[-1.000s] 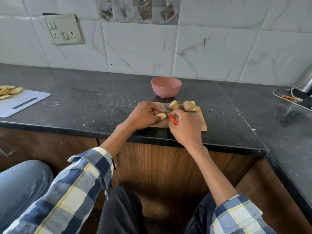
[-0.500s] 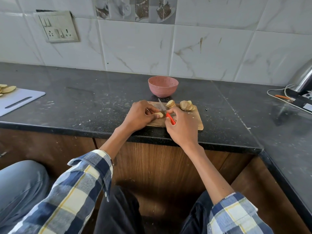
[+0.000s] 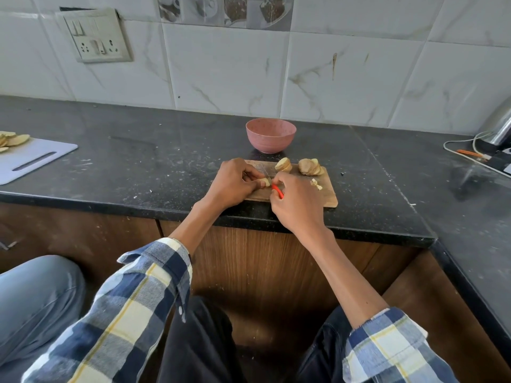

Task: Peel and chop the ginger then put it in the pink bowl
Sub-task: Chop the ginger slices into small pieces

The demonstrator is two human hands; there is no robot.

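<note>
Where the black speckled stone countertop (image 3: 166, 167) meets glossy white marbled wall tiles (image 3: 226, 70), wood-grain cabinet fronts (image 3: 262, 261) below its front edge. Far to the left of the hands, flat white plastic cutting board (image 3: 33, 158) with a slot handle, pale oval slices (image 3: 12, 139) at its far corner. Under both hands, rectangular wooden chopping board (image 3: 329, 189), matte and light brown, set at the counter's front edge. Just beyond the hands, round pink bowl (image 3: 271, 135), smooth-walled with fine speckles; visible part of interior bare, bottom hidden by the near wall. Left hand (image 3: 235, 183), fingers curled, pinching a small pale ginger piece (image 3: 265, 181) against the wooden board. Right hand (image 3: 296, 205), fingers wrapped around the knife (image 3: 273, 185); only a strip of its red handle visible beside the palm, thin grey blade angled away toward the bowl, alongside the pinched piece. Beyond the right hand's knuckles, two knobbly tan ginger chunks on the board: nearer chunk (image 3: 283, 165) partly cut into rounds, farther chunk (image 3: 309, 167) with slices leaning against it. To the right of the right hand, small pale offcuts (image 3: 316, 185) on the board. Far right, white cable (image 3: 464, 150) and curved metal appliance body (image 3: 500, 125), mostly out of frame.
</note>
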